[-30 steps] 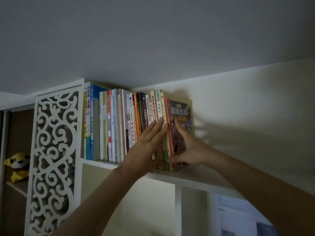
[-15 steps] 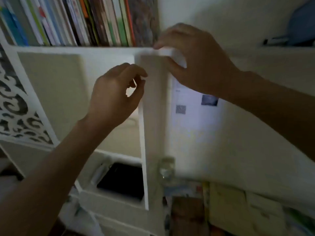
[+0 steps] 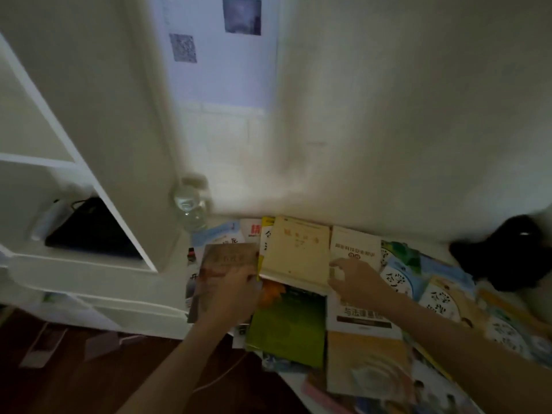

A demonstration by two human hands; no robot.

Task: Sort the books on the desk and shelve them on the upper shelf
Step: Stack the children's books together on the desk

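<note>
Hands down from shelf to desk. Left hand (image 3: 231,297) grips brown book (image 3: 222,270); right hand (image 3: 355,277) pinches cream book (image 3: 295,252) lying between them. Next batch starts.

Both hands have dropped from the shelf; left hand (image 3: 231,297) on brown book (image 3: 227,264), right hand (image 3: 357,279) at yellow book (image 3: 295,252).
</note>
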